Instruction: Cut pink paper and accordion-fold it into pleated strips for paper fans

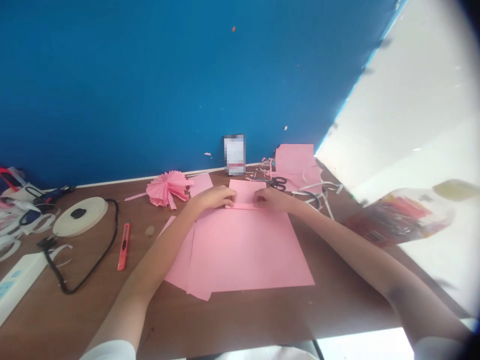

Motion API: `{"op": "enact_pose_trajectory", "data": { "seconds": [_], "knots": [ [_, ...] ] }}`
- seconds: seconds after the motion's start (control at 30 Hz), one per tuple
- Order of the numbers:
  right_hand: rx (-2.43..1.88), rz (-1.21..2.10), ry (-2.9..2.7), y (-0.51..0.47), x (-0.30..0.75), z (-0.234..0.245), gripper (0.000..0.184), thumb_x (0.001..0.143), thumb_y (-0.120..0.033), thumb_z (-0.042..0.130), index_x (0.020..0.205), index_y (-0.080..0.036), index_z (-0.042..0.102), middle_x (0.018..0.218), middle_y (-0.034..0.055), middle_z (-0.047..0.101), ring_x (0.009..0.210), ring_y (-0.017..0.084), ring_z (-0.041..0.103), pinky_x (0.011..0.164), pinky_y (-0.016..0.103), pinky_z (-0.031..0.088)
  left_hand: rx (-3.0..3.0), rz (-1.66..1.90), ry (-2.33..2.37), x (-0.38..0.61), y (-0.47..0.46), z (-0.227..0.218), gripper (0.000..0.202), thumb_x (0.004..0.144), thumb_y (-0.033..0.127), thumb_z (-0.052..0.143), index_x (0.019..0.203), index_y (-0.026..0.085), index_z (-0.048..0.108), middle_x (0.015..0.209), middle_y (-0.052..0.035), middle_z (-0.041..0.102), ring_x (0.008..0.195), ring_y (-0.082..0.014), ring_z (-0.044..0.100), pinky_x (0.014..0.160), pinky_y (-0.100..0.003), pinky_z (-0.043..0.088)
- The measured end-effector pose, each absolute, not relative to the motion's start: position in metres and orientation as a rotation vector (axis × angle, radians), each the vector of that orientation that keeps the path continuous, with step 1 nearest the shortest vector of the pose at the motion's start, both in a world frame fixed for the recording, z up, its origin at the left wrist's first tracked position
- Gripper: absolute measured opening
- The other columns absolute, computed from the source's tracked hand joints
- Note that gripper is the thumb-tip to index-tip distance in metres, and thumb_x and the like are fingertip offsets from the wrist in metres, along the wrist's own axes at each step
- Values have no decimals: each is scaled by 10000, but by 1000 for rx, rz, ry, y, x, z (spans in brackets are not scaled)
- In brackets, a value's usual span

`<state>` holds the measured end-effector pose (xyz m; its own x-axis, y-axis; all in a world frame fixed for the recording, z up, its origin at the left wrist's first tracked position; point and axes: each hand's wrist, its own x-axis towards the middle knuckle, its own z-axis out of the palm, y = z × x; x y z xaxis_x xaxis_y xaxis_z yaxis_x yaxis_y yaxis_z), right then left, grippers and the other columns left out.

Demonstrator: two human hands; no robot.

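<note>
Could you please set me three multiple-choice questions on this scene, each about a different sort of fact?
1. Where does the knife lie relative to the pink paper?
A. Left of it
B. On it
C. Right of it

2. What colour are the handles of the scissors?
A. Red
B. Black
C. White

3. Where are the left hand and right hand?
A. Both on the paper
B. Only the right on it
C. Both off it

1: A, the knife lies on the table left of the sheets.
2: B, the finger loops show black.
3: A, both rest on the paper's top edge.
</note>
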<state>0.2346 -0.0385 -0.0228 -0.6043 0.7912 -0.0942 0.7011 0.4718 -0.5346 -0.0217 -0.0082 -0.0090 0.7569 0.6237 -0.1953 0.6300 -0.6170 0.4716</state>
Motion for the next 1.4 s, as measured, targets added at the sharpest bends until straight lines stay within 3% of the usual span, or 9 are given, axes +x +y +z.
{"op": "enact_pose_trajectory", "data": {
  "seconds": [0.3, 0.53, 0.63, 0.73, 0.83, 1.1, 1.4],
  "knots": [
    [-1268, 810, -2520, -38, 234, -25, 93, 795, -190, 520, 725, -164, 576, 706, 5, 605, 646, 122, 517, 592, 226, 321, 2455, 20, 903, -23, -5, -16, 100, 803, 246, 551, 724, 188, 573, 738, 6, 624, 695, -137, 539, 604, -241, 320],
    [-1390, 591, -2555, -37, 237, -28, 93, 833, -189, 544, 749, -168, 579, 787, 33, 643, 695, 132, 545, 599, 232, 306, 2461, 21, 892, -23, -7, -14, 90, 811, 238, 564, 736, 188, 567, 783, -2, 647, 736, -146, 557, 621, -239, 334],
    [-1283, 398, -2634, -40, 234, -29, 83, 846, -132, 508, 828, -169, 580, 851, 46, 636, 752, 148, 539, 620, 241, 307, 2447, 7, 901, -23, -9, -13, 71, 815, 232, 560, 759, 190, 573, 800, -5, 653, 750, -151, 570, 626, -240, 346],
    [-1020, 94, -2774, -45, 229, -31, 238, 842, -20, 430, 955, -167, 579, 933, 68, 599, 820, 161, 517, 655, 254, 314, 2452, 11, 895, -22, -10, -14, 53, 820, 228, 555, 783, 193, 571, 796, -4, 648, 758, -154, 576, 631, -239, 355],
    [-800, -49, -2903, -49, 224, -33, 273, 862, 0, 399, 967, -167, 588, 951, 79, 570, 846, 170, 506, 676, 265, 329, 2476, 31, 862, -21, -10, -16, 22, 816, 198, 541, 805, 198, 560, 837, -5, 653, 781, -152, 577, 645, -236, 359],
    [-799, 186, -2758, -43, 229, -38, 195, 971, -251, 448, 1009, -167, 620, 978, 80, 600, 861, 166, 560, 725, 269, 391, 2506, -8, 857, -19, -12, -18, 79, 830, 196, 486, 870, 196, 554, 904, -24, 652, 775, -155, 576, 639, -246, 367],
    [-805, 300, -2700, -40, 228, -42, 188, 938, -233, 505, 951, -166, 681, 951, 79, 616, 851, 165, 576, 706, 262, 404, 2660, -125, 1014, -10, -27, -12, 156, 828, 168, 440, 930, 220, 547, 924, -44, 657, 746, -190, 577, 595, -281, 337]
  ]
}}
